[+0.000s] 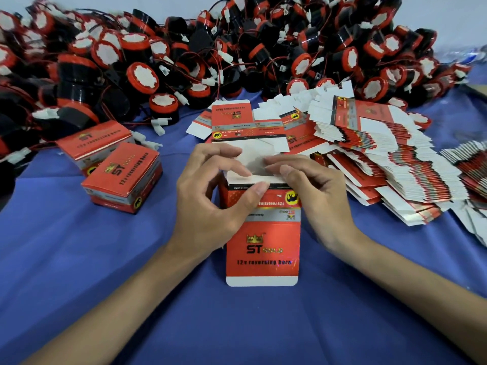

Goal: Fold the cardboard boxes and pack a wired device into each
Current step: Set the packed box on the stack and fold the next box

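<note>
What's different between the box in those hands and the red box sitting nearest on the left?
The box in the hands is unfinished: white flaps stand open on top and a long flap sticks out unfolded, while the left box looks fully closed. The left hand and right hand grip the first; no hand touches the left box. Both carry the same red ST print.

A red box stands, seemingly half-folded; wired devices heaped behind.
</note>
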